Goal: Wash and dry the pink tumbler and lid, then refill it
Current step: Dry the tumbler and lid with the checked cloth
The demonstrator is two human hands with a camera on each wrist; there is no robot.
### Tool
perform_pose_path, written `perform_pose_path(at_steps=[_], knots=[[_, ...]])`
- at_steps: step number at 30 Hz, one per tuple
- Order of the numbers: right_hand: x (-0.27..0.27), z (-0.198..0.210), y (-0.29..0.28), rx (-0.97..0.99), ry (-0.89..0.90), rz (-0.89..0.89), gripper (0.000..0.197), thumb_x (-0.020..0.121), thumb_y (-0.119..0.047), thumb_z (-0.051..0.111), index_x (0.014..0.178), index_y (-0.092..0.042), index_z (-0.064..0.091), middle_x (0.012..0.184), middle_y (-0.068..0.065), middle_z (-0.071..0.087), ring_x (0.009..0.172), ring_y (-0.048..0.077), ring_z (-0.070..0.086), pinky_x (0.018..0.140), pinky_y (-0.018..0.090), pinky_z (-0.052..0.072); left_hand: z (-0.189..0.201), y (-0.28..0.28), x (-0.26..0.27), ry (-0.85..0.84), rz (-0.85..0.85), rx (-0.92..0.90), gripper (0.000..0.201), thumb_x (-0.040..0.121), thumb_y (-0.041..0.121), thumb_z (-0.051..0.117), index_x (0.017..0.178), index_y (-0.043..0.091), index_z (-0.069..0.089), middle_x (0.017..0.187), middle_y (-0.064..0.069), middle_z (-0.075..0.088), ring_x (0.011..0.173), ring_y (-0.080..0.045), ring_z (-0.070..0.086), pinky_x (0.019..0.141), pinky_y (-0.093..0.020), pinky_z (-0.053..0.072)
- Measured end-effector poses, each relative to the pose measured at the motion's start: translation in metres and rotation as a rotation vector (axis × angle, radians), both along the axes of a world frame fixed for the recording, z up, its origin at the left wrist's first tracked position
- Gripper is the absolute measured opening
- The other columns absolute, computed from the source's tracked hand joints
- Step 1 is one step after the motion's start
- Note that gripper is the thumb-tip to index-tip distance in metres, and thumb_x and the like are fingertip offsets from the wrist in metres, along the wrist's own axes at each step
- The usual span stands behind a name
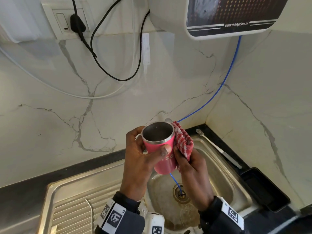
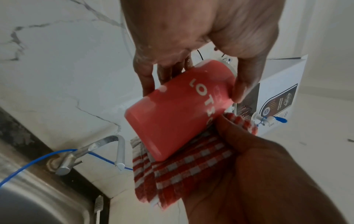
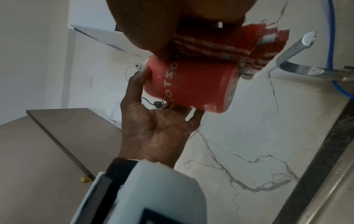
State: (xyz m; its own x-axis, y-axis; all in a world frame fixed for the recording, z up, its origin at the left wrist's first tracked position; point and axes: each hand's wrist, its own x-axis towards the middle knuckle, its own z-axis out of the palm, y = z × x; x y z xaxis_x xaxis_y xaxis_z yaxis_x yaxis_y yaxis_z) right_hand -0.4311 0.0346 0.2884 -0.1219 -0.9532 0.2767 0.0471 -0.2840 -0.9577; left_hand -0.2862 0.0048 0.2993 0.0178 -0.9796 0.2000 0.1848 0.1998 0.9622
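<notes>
The pink tumbler, steel inside and without a lid, is held over the sink, mouth up and tilted. My left hand grips its upper body, thumb across the front and fingers behind. My right hand holds a red-and-white checked cloth and presses it against the tumbler's right side. No lid shows in any view.
Below is a steel sink with a drain and a drainboard to the left. A tap stands at the back. A brush and black tray lie right. A water purifier hangs above; a blue tube runs down.
</notes>
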Motion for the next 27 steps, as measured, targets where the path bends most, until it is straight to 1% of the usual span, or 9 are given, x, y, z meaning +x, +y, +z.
perform_pose_path(at_steps=[2,7,11,14,17,19,22,25,27], knots=[[0.001,-0.001,0.001,-0.016,0.025,-0.011,0.030,0.099,-0.025,0.053,0.122,-0.010,0.068,0.106,-0.010,0.076,0.096,0.009,0.071,0.078,0.024,0.057,0.001,0.000,-0.003,-0.011,0.018,-0.016,0.091,0.056,0.040,0.095,0.135,0.027,0.052,0.127,0.002,0.074,0.116,-0.022,0.073,0.087,-0.033,0.062],[0.004,-0.001,0.002,-0.049,0.098,-0.085,0.013,0.102,-0.018,0.056,0.101,-0.020,0.068,0.081,-0.023,0.070,0.073,-0.001,0.064,0.064,0.018,0.049,0.007,0.000,0.002,-0.143,0.054,-0.057,0.086,0.059,0.053,0.094,0.136,0.033,0.060,0.133,0.009,0.070,0.119,-0.010,0.069,0.085,-0.023,0.060],[0.009,0.001,0.003,-0.076,0.122,-0.104,0.026,0.095,-0.033,0.057,0.110,-0.018,0.072,0.094,-0.016,0.075,0.085,0.008,0.071,0.069,0.022,0.055,0.012,0.002,-0.001,-0.239,0.129,-0.087,0.074,0.061,0.062,0.093,0.127,0.038,0.068,0.127,0.010,0.072,0.116,-0.005,0.069,0.088,-0.030,0.059],[0.007,0.003,0.003,-0.071,0.122,-0.101,0.013,0.101,-0.018,0.062,0.107,-0.016,0.073,0.091,-0.008,0.077,0.081,0.012,0.072,0.065,0.030,0.057,0.020,0.002,0.003,-0.229,0.095,-0.057,0.065,0.064,0.051,0.099,0.121,0.033,0.074,0.117,0.012,0.078,0.107,-0.007,0.073,0.086,-0.035,0.060],[-0.002,0.019,-0.002,-0.021,-0.077,-0.027,0.019,0.102,-0.006,0.058,0.113,-0.010,0.073,0.100,-0.003,0.079,0.091,0.010,0.075,0.073,0.022,0.057,0.018,0.001,0.013,-0.258,-0.005,0.002,0.068,0.060,0.043,0.100,0.122,0.034,0.075,0.119,0.010,0.079,0.112,-0.013,0.073,0.098,-0.049,0.060],[-0.005,0.029,-0.006,-0.035,-0.098,-0.008,0.021,0.102,-0.002,0.056,0.114,-0.006,0.072,0.098,-0.007,0.080,0.091,0.006,0.075,0.074,0.018,0.055,0.015,0.004,0.016,-0.263,-0.044,0.005,0.073,0.059,0.045,0.099,0.126,0.033,0.073,0.123,0.007,0.078,0.118,-0.017,0.072,0.102,-0.055,0.058],[-0.002,0.026,-0.004,-0.068,-0.050,-0.022,0.019,0.103,-0.003,0.054,0.102,-0.010,0.072,0.081,-0.016,0.075,0.075,-0.001,0.068,0.064,0.014,0.051,0.018,0.006,0.017,-0.254,-0.024,-0.056,0.073,0.062,0.043,0.098,0.129,0.030,0.072,0.126,0.005,0.077,0.120,-0.020,0.071,0.101,-0.052,0.058],[-0.004,0.009,0.003,-0.026,-0.024,-0.008,0.022,0.104,-0.008,0.055,0.090,-0.016,0.071,0.078,-0.013,0.073,0.070,-0.001,0.064,0.062,0.017,0.049,0.019,0.005,0.021,-0.179,0.015,-0.103,0.071,0.061,0.043,0.096,0.127,0.030,0.074,0.125,0.004,0.077,0.120,-0.021,0.070,0.099,-0.047,0.057],[-0.006,0.001,0.007,0.022,0.012,0.019,0.020,0.102,-0.020,0.060,0.086,-0.016,0.071,0.080,-0.007,0.074,0.069,0.006,0.063,0.063,0.023,0.050,0.020,0.004,0.024,-0.144,0.031,-0.114,0.071,0.061,0.043,0.095,0.127,0.028,0.074,0.125,0.003,0.077,0.120,-0.022,0.070,0.098,-0.045,0.056]])
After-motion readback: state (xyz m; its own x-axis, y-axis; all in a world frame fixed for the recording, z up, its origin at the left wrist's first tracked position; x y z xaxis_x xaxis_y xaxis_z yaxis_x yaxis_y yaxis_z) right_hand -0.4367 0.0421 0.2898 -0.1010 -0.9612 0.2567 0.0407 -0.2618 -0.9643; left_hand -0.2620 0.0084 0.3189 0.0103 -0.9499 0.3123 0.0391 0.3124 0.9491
